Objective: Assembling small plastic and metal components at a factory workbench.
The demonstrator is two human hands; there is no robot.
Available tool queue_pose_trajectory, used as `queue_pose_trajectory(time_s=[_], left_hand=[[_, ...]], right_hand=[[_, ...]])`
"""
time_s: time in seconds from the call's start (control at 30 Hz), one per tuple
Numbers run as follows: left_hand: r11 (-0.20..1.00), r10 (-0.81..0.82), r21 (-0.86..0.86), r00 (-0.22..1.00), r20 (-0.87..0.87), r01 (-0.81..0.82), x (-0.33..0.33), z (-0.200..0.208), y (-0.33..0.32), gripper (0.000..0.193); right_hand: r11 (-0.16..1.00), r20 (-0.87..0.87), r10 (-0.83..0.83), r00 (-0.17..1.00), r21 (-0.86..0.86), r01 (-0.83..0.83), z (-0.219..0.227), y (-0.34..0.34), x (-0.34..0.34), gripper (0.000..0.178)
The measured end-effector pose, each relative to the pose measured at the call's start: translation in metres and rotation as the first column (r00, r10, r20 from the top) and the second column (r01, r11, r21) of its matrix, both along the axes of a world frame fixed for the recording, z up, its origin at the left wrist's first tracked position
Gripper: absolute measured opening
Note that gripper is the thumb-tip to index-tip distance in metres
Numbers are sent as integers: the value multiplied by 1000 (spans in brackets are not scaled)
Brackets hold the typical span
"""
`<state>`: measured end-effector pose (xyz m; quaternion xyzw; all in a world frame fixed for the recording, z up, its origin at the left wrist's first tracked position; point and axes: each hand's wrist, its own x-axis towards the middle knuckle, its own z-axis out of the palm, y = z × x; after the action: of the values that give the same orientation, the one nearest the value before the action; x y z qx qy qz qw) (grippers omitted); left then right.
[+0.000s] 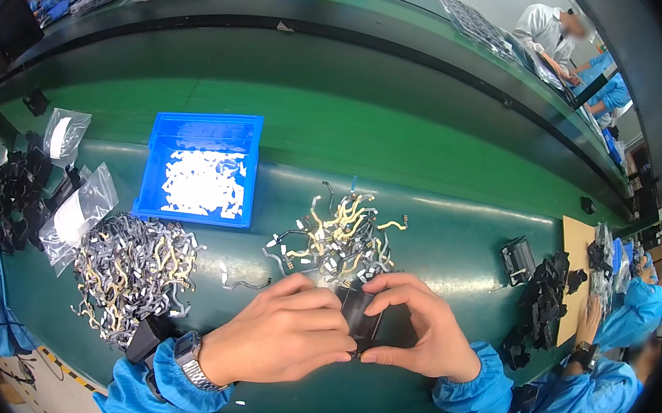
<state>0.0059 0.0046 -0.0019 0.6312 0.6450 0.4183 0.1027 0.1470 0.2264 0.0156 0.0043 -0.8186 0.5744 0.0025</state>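
Note:
Just in front of me, a black plastic housing (362, 316) sits between my two hands over the table. My left hand (285, 332), with a metal-banded watch on its wrist, is closed, its fingers curled against the housing's left side and lower end. Any small piece in that pinch is hidden. My right hand (424, 329) grips the housing from the right, index finger at the upper edge and thumb at the lower end. Beyond the hands lies a loose pile of short ribbon cables (344, 236) with white connectors. One dark cable (246, 284) lies apart, left of that pile.
A blue bin (156, 168) of small white pieces stands behind a larger cable heap (135, 270) at left. Clear plastic bags (76, 212) and black parts (18, 190) lie farther left. More black housings (543, 297) are at right, beside cardboard (572, 272). Co-workers sit on both sides.

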Motion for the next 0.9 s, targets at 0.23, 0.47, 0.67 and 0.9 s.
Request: queue_pose_trajectory(time_s=[0.23, 0.47, 0.67, 0.9], left_hand=[[1000, -5, 3, 1000, 5, 5, 1, -3, 1, 16], [1000, -18, -2, 1000, -5, 18, 3, -2, 3, 15], [999, -36, -20, 999, 11, 37, 1, -2, 3, 14], [1000, -21, -21, 999, -34, 20, -2, 0, 4, 13]], right_hand=[[1000, 36, -1, 999, -8, 1, 1, 0, 0, 53], [995, 83, -67, 994, -71, 73, 3, -3, 2, 47], [993, 44, -116, 992, 34, 114, 4, -7, 4, 53], [911, -68, 91, 993, 409, -56, 23, 13, -6, 75]])
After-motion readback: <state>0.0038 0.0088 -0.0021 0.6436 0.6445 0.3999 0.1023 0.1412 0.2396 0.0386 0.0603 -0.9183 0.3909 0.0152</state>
